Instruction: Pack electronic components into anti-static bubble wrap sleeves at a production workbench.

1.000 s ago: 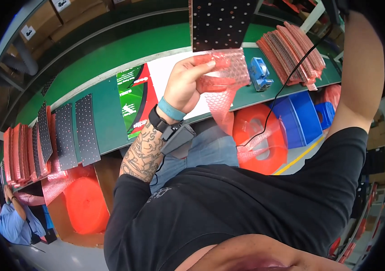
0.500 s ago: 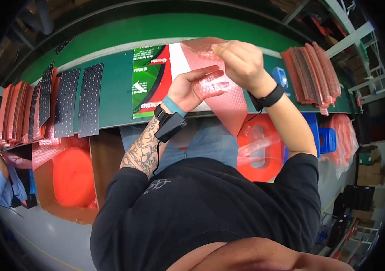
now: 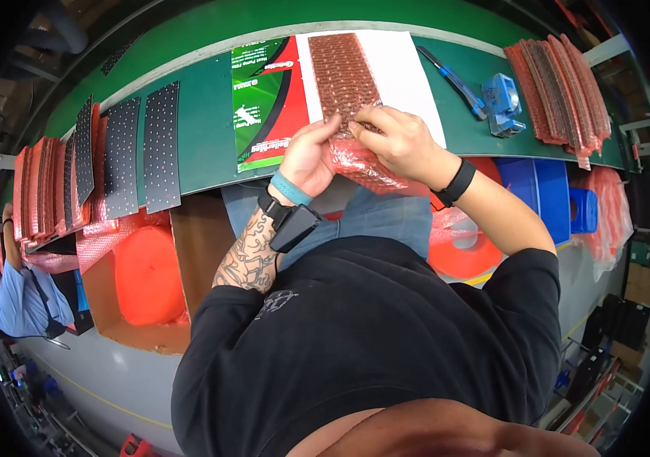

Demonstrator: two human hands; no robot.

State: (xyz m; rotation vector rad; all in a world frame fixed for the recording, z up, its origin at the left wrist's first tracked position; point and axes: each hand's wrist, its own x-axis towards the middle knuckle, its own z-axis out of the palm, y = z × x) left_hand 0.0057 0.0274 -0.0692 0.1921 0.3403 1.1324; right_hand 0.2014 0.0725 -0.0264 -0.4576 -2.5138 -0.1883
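A dark dotted panel wrapped in pink bubble wrap (image 3: pixel 342 72) lies lengthwise over the white part of a printed sheet, its near end coming toward me. My left hand (image 3: pixel 311 158) has its thumb on the near end's left side, the other fingers under the wrap. At the right of that end, my right hand (image 3: pixel 408 148) pinches the wrap with thumb and forefinger. Loose, shiny bubble wrap (image 3: pixel 367 167) hangs between my hands past the bench edge. The printed green, red and white sheet (image 3: pixel 264 114) lies flat beneath the panel.
To the right lie a blue utility knife (image 3: pixel 453 82), a blue tape dispenser (image 3: pixel 501 103) and a stack of wrapped panels (image 3: pixel 561 95). Bare dotted panels (image 3: pixel 161 145) and more wrapped ones stand left. Below the bench, a cardboard box (image 3: pixel 188 266) holds a red roll (image 3: pixel 150 274). Another person (image 3: pixel 31 297) works far left.
The pink wrap was spread under my raised hands; now the wrapped panel shows on the white area. Both hands have come together at its near end, and my view has shifted.
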